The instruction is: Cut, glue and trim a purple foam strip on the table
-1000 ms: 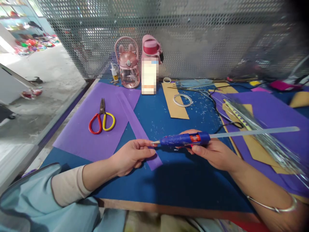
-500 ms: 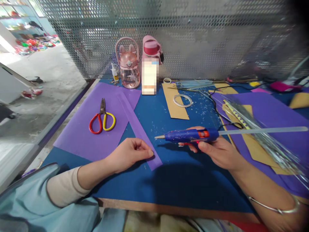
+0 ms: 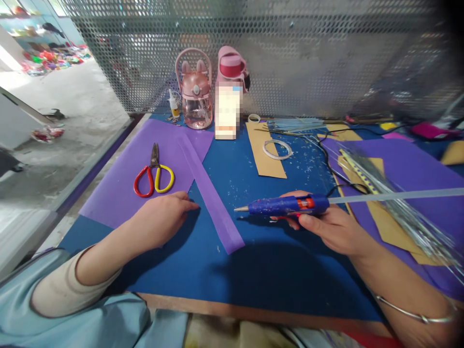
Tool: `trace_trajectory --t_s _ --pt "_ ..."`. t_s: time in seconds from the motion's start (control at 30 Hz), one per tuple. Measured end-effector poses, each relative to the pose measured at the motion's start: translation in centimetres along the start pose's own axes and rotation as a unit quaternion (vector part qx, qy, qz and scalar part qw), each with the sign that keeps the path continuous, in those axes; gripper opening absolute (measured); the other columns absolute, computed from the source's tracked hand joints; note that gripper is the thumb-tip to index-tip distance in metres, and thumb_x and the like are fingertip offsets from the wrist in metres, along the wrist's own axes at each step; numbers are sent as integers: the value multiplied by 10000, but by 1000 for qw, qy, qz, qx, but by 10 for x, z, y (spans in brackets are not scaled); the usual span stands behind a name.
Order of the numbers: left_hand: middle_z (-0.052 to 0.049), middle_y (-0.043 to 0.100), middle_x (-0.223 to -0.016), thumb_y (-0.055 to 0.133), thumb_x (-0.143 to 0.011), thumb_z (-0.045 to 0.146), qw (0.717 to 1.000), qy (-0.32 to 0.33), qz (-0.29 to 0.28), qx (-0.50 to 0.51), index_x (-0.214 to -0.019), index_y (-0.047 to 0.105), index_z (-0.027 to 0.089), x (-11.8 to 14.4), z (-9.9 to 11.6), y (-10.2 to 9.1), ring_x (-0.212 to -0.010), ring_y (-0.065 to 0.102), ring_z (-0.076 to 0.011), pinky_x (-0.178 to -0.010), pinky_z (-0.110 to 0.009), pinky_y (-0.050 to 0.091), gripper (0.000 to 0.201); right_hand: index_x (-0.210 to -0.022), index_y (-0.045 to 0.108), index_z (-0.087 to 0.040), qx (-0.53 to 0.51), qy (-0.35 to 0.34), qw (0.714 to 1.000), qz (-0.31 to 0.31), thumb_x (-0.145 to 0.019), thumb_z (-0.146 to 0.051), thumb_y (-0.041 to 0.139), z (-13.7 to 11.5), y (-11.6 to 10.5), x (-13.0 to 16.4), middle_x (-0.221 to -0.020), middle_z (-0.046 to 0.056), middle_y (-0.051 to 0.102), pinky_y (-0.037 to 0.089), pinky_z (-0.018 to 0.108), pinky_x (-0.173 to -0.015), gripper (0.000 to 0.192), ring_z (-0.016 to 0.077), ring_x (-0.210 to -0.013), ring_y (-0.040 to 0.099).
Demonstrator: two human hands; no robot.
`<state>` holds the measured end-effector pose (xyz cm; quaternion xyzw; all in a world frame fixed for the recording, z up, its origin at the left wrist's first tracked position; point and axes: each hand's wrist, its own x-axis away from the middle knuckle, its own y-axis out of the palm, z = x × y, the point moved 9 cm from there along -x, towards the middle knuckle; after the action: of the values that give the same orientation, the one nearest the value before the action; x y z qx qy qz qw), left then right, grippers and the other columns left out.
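Observation:
In the head view, my right hand (image 3: 326, 224) is wrapped round a blue hot glue gun (image 3: 286, 205), a long translucent glue stick (image 3: 395, 195) jutting from its back. The metal nozzle points left, just above a folded purple paper strip (image 3: 213, 203) lying slantwise on the blue table. My left hand (image 3: 163, 217) is left of the strip, apart from it. Its index finger stretches out to the right and no object shows in it; the other fingers are partly hidden. Scissors (image 3: 154, 171) with red and yellow handles lie beyond it on a purple sheet (image 3: 112, 179).
A clear pink bottle (image 3: 197, 104), a second pink bottle (image 3: 232, 65), a phone (image 3: 226, 113) and a small glue bottle (image 3: 174, 104) stand at the back. Tape roll (image 3: 277, 150) rests on tan card (image 3: 266, 164). Wires (image 3: 409, 222) lie right; a black cord (image 3: 324, 159) trails behind the gun.
My left hand has let go of the purple strip and moved left, away from it. The strip lies in about the same place, and my right hand still holds the glue gun.

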<state>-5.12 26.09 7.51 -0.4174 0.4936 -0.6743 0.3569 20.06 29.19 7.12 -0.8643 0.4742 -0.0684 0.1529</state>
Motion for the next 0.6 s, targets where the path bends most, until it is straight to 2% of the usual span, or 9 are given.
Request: trace_trajectory --t_s 0.1,0.17,0.23,0.33,0.43,0.53,0.6 --pt "-43 633 -983 495 -864 149 996 -18 72 40 -1066 669 228 -4 -2 -8 -842 625 -192 -720 -289 471 278 -971 685 -217 -22 2 1000 -1 -837 -440 592 2 0 -1 -880 60 683 454 274 -576 276 155 -623 543" --pt "-43 634 -949 539 -870 216 985 4 130 114 -1033 677 205 -8 5 -12 -825 613 -172 -716 -271 466 214 -965 684 -228 -54 -2 999 4 -833 -439 600 0 0 -1 -830 55 694 457 273 -566 263 162 -629 554" --pt "-37 634 -915 565 -867 245 967 40 150 201 -1030 675 193 -13 17 -11 -800 601 -144 -710 -242 461 204 -915 684 -226 -87 -12 996 9 -830 -434 607 -3 0 -1 -800 57 703 455 272 -546 238 162 -615 560" --pt "-28 627 -875 629 -831 275 955 69 114 265 -1089 657 191 -25 37 -1 -752 586 -129 -683 -227 453 273 -907 671 -222 -129 -26 991 12 -826 -431 615 -11 1 0 -818 73 717 453 285 -527 232 162 -592 560" --pt "-26 622 -846 673 -790 338 964 69 75 245 -1118 651 200 -35 50 9 -723 582 -145 -640 -241 439 356 -975 657 -217 -145 -23 989 13 -834 -418 610 -15 2 1 -851 92 723 449 298 -530 250 161 -587 552" --pt "-27 638 -827 680 -779 364 968 71 62 232 -1059 682 204 -42 56 16 -742 597 -165 -633 -248 439 323 -961 665 -205 -142 -26 989 10 -841 -402 606 -18 3 1 -859 102 722 452 302 -534 239 157 -589 548" --pt "-27 659 -830 662 -796 345 966 69 61 240 -979 708 208 -44 56 19 -774 612 -171 -667 -250 453 233 -1001 658 -203 -140 -31 990 11 -835 -402 613 -19 3 1 -852 101 722 457 302 -528 263 158 -584 552"
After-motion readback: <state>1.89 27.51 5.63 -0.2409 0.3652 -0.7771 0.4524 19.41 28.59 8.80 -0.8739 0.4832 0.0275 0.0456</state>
